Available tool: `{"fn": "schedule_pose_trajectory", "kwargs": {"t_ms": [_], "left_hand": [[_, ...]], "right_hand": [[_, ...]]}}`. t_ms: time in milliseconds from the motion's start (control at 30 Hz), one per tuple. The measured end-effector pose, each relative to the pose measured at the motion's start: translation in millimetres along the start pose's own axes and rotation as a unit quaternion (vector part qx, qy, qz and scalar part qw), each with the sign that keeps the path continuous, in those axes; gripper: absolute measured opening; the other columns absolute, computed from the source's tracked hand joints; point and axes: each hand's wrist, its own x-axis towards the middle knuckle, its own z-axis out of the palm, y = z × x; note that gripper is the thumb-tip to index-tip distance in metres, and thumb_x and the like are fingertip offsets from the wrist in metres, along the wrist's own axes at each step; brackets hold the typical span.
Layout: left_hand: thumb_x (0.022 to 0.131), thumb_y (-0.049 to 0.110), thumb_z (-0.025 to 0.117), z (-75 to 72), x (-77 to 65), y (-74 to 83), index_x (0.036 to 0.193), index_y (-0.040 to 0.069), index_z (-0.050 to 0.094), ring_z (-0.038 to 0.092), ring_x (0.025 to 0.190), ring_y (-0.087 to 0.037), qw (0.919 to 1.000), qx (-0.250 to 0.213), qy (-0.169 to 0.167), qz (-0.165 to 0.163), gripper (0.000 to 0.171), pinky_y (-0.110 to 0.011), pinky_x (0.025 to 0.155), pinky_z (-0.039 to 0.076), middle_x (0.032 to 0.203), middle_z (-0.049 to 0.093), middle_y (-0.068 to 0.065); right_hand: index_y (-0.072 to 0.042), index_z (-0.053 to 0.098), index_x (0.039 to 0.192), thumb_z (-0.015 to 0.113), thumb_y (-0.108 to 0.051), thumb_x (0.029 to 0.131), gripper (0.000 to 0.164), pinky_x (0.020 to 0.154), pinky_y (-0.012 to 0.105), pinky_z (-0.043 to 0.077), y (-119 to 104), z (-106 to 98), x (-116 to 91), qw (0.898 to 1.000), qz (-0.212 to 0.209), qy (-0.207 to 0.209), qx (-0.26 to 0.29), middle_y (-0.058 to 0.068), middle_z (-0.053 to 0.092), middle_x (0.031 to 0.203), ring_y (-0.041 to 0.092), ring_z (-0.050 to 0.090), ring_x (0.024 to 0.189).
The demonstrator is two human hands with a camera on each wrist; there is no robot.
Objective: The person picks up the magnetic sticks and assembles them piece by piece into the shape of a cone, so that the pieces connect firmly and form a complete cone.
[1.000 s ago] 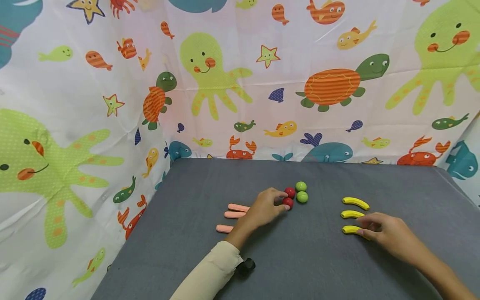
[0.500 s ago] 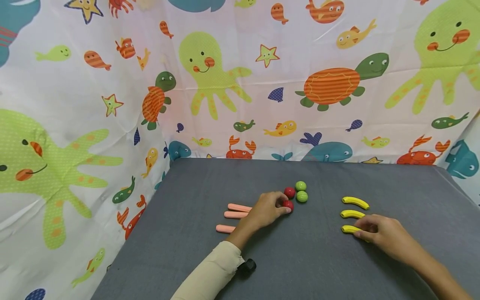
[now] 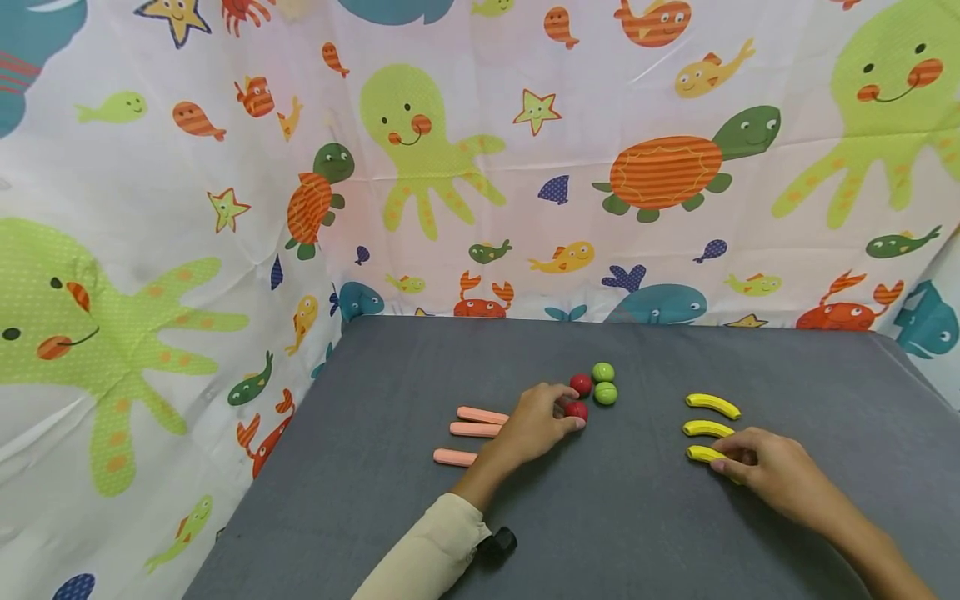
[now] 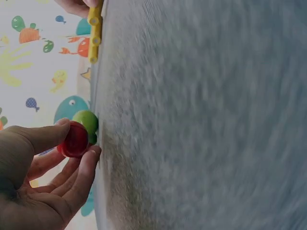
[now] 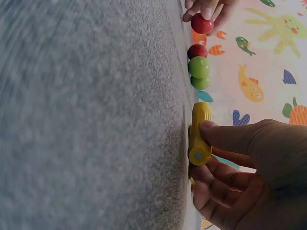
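My left hand pinches a small shiny red ball between thumb and fingers. In the left wrist view the red ball sits between the thumb tip and the fingertips. Behind it lie a second red ball and two green balls in a close group. On the right, my right hand pinches the nearest yellow toy banana, its far end hidden by the fingers. The right wrist view has the thumb pressed on this banana. Two more bananas lie just beyond it.
Several pink sticks lie left of the balls, partly covered by my left forearm. A dark grey cloth covers the table. A white curtain printed with sea animals hangs behind and at the left.
My left hand has closed its fingers on the front red ball and drawn it slightly nearer, apart from the other red ball. My right fingers have closed on the nearest banana, which has shifted slightly.
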Motion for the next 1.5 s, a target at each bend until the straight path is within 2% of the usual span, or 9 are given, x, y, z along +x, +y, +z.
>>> {"fn": "schedule_pose_trajectory", "kwargs": {"t_ms": [233, 433, 667, 833, 1067, 1267, 1500], "left_hand": [[0.096, 0.023, 0.082, 5.1, -11.7, 7.7, 0.126, 0.012, 0.076, 0.063, 0.090, -0.006, 0.9995, -0.030, 0.009, 0.005, 0.032, -0.021, 0.076, 0.052, 0.109, 0.066, -0.007], [0.096, 0.025, 0.081, 15.8, -16.2, 13.5, 0.126, 0.014, 0.076, 0.060, 0.087, -0.002, 0.9987, -0.048, 0.011, 0.012, 0.032, -0.019, 0.076, 0.051, 0.105, 0.066, -0.003], [0.094, 0.022, 0.083, 27.3, -19.7, 18.1, 0.127, 0.011, 0.075, 0.066, 0.090, 0.000, 0.9969, -0.075, 0.015, 0.021, 0.035, -0.017, 0.080, 0.053, 0.108, 0.068, -0.002], [0.095, 0.022, 0.083, 30.0, -22.7, 20.3, 0.126, 0.013, 0.076, 0.068, 0.093, -0.001, 0.9950, -0.099, 0.009, 0.007, 0.033, -0.018, 0.082, 0.054, 0.109, 0.068, 0.000], [0.095, 0.022, 0.082, 33.6, -24.0, 24.4, 0.127, 0.014, 0.076, 0.068, 0.093, 0.001, 0.9942, -0.107, 0.010, 0.007, 0.033, -0.017, 0.082, 0.055, 0.111, 0.068, 0.001], [0.095, 0.021, 0.083, 36.2, -22.6, 30.0, 0.127, 0.012, 0.076, 0.068, 0.092, 0.000, 0.9939, -0.109, 0.008, 0.014, 0.034, -0.017, 0.080, 0.054, 0.109, 0.069, 0.000], [0.095, 0.020, 0.082, 43.6, -20.5, 37.8, 0.128, 0.013, 0.075, 0.070, 0.098, 0.000, 0.9916, -0.129, 0.000, -0.009, 0.034, -0.016, 0.080, 0.055, 0.123, 0.072, 0.002]], "right_hand": [[-0.009, 0.079, 0.102, 0.083, -0.021, 0.094, 0.015, 0.061, 0.025, 0.041, -9, 1, 1, 1.000, 0.014, 0.000, 0.014, -0.005, 0.064, 0.085, 0.003, 0.049, 0.072], [-0.009, 0.079, 0.104, 0.083, -0.022, 0.093, 0.018, 0.062, 0.025, 0.042, -20, 6, 4, 0.999, 0.025, 0.000, 0.025, -0.004, 0.066, 0.086, 0.006, 0.052, 0.074], [-0.010, 0.079, 0.104, 0.085, -0.022, 0.091, 0.019, 0.062, 0.025, 0.045, -33, 16, 1, 0.998, 0.035, 0.015, 0.046, -0.005, 0.069, 0.086, 0.006, 0.056, 0.074], [-0.010, 0.079, 0.103, 0.086, -0.021, 0.090, 0.018, 0.061, 0.025, 0.046, -42, 21, 1, 0.996, 0.052, 0.021, 0.067, -0.005, 0.071, 0.085, 0.006, 0.058, 0.073], [-0.008, 0.078, 0.107, 0.083, -0.019, 0.092, 0.020, 0.060, 0.026, 0.048, -51, 27, 3, 0.992, 0.079, 0.002, 0.097, -0.004, 0.072, 0.085, 0.011, 0.062, 0.074], [-0.007, 0.078, 0.110, 0.083, -0.021, 0.093, 0.023, 0.060, 0.027, 0.048, -57, 28, 3, 0.991, 0.085, -0.001, 0.106, -0.003, 0.073, 0.085, 0.014, 0.064, 0.077], [-0.006, 0.077, 0.111, 0.084, -0.020, 0.093, 0.025, 0.060, 0.026, 0.049, -58, 29, 0, 0.990, 0.079, 0.009, 0.117, -0.002, 0.073, 0.085, 0.013, 0.065, 0.076]]}}
